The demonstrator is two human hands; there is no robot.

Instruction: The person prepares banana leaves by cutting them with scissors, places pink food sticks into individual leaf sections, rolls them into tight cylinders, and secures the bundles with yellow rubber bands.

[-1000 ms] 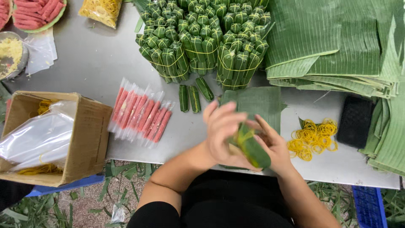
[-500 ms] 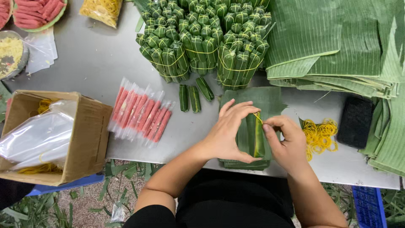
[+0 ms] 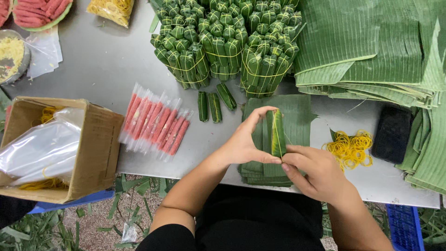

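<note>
- We've got both hands together over the near edge of the table (image 3: 107,69), working one leaf-wrapped roll (image 3: 278,132).
- Our left hand (image 3: 244,142) arches over it: index finger hooked on the far tip, thumb pressed in at the near end, so those fingers are closed around the roll from its left side.
- Our right hand (image 3: 318,172) comes in from below and to the right, fingers pinched narrow at the roll's near end, right where it meets the left thumb.
- The roll's long axis runs away from us, near end at the fingertips, far end pointing toward the bundles of finished rolls (image 3: 223,42).
- Both hands touch it, but the left has the fuller hold; the right only nips the end.
- The roll sits just above a stack of cut banana leaves (image 3: 297,116); we cannot tell whether it touches them.
- A thin pale line runs along the roll; band or leaf rib, too fine to tell.
- Rubber bands (image 3: 350,148) lie in a loose yellow heap just right of the right hand.
- Three loose rolls (image 3: 213,104) lie beyond the left hand, and the pink sausages in clear sleeves (image 3: 155,123) are further left.
- The roll's underside and the right fingertips are hidden.
- A cardboard box (image 3: 55,148) hangs off the left edge, its contents blurred by plastic.
</note>
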